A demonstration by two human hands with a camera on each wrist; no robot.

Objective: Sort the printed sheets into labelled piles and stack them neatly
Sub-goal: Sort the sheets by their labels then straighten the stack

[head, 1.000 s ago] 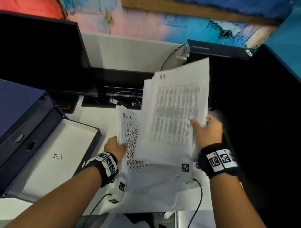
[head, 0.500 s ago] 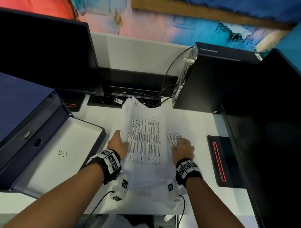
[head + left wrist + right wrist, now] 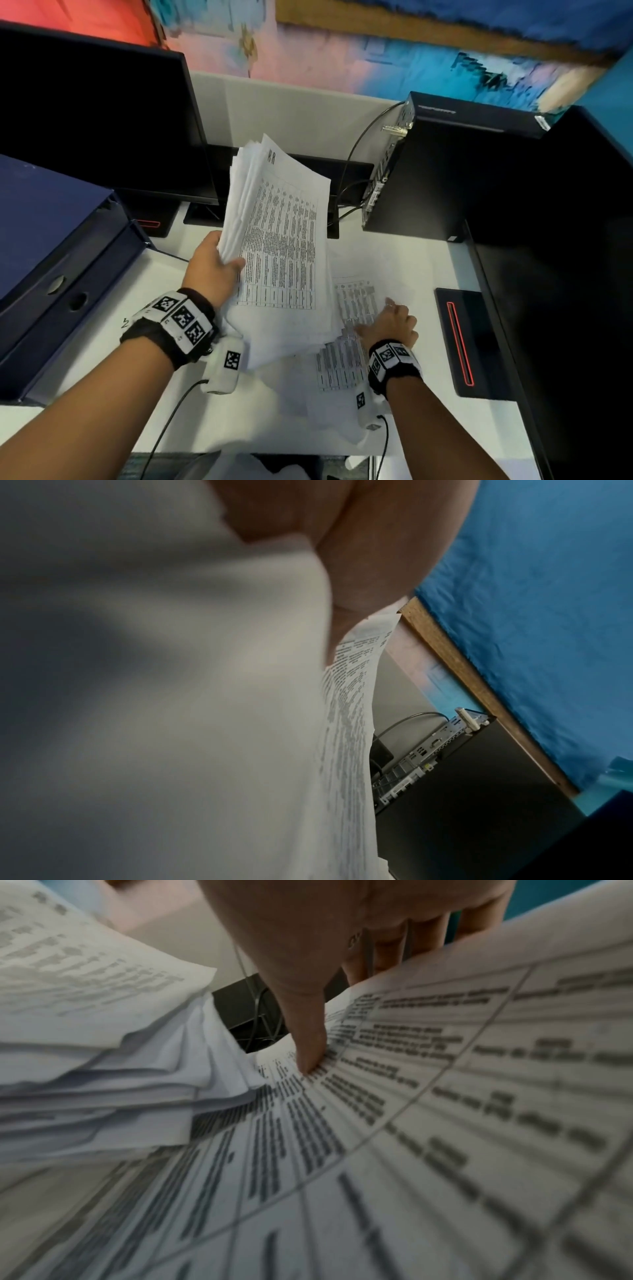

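My left hand (image 3: 215, 267) grips a thick stack of printed sheets (image 3: 284, 246) by its left edge and holds it tilted above the white desk (image 3: 274, 428). The top sheet bears a handwritten "H-R". In the left wrist view the stack (image 3: 171, 696) fills the frame under my thumb (image 3: 359, 574). My right hand (image 3: 390, 323) is low on the desk, on a loose printed sheet (image 3: 342, 363). In the right wrist view the thumb (image 3: 308, 1042) presses on that sheet (image 3: 445, 1123) and the fingers curl behind its raised edge. The held stack (image 3: 103, 1083) hangs to its left.
A dark monitor (image 3: 96, 113) stands at the back left, with blue box files (image 3: 51, 240) on the left. A black computer case (image 3: 445, 171) with cables (image 3: 352, 192) is at the back right. A flat black device with a red line (image 3: 462, 342) lies right of my right hand.
The right hand let go of the stack it held up and dropped onto a sheet on the desk. The left hand took the stack and raised it to the left.
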